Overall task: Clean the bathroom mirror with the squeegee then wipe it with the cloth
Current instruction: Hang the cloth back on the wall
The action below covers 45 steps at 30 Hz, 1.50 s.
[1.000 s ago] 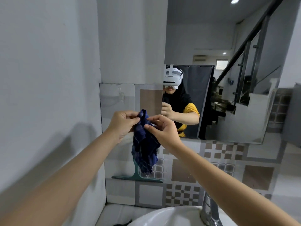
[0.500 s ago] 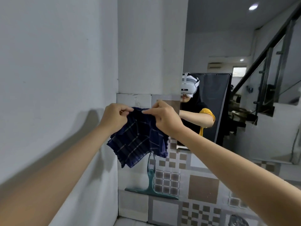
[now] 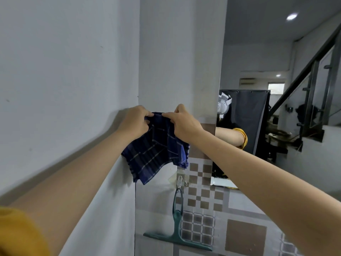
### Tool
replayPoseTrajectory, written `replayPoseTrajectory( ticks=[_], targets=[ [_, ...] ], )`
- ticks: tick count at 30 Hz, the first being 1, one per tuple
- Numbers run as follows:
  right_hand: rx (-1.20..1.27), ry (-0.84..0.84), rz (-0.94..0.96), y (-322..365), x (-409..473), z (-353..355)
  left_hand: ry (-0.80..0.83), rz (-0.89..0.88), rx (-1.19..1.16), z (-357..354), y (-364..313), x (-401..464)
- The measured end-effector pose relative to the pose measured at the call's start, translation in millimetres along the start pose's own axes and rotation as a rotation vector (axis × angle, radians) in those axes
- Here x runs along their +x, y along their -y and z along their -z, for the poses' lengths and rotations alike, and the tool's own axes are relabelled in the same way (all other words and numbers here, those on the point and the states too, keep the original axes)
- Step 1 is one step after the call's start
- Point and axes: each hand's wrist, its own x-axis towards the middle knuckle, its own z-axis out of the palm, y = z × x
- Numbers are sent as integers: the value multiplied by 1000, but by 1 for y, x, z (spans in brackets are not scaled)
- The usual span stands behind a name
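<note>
Seemingly squeegee stage done: green plastic squeegee (image 3: 177, 224) hung on hook. Dark blue checked cloth (image 3: 156, 146) pinched by left hand (image 3: 135, 121) and right hand (image 3: 184, 124); mirror (image 3: 276, 89) unwiped.

A single head-worn view faces a wall corner (image 3: 137, 71) and mirror (image 3: 276, 52) closely, seemingly tilted slightly upward.

Cloth (image 3: 155, 154): dark navy blue, checked with thin pale lines, brighter blue along one hanging edge
Squeegee (image 3: 177, 231): teal green, handle and blade alike
Wall tiles (image 3: 245, 235): pale grey with brown squares, some in small checkerboard grids, some single large panels
Upper wall (image 3: 64, 61): plain grey-white
Sleeve (image 3: 16, 233): mustard yellow
Mirror (image 3: 276, 52): reflects a dark grey curtain, black stair railing, white ceiling lights and the same yellow sleeve
</note>
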Motion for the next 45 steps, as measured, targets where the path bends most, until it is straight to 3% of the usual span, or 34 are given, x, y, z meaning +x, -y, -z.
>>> replayPoseTrajectory(
  ticks=[8,17,23,30,38,42,45],
  targets=[
    [117,2,-12,-5,1,-5,-21,-13,-34,-9,6,7],
    [162,-45,-22,2,-6,-19,15,28,-319,-18,14,-12],
    [372,-130,-100,14,-11,-22,21,28,-579,-20,13,-16],
    [431,-89,-171,10,-6,-22,-23,86,-525,-26,11,-10],
    [392,-307,-137,11,16,2,-230,94,-492,-7,7,13],
    [257,-197,-125,9,21,-10,-159,111,-463,-15,7,17],
    [287,-106,-115,10,12,-19,-55,117,-521,-21,14,6]
  ],
)
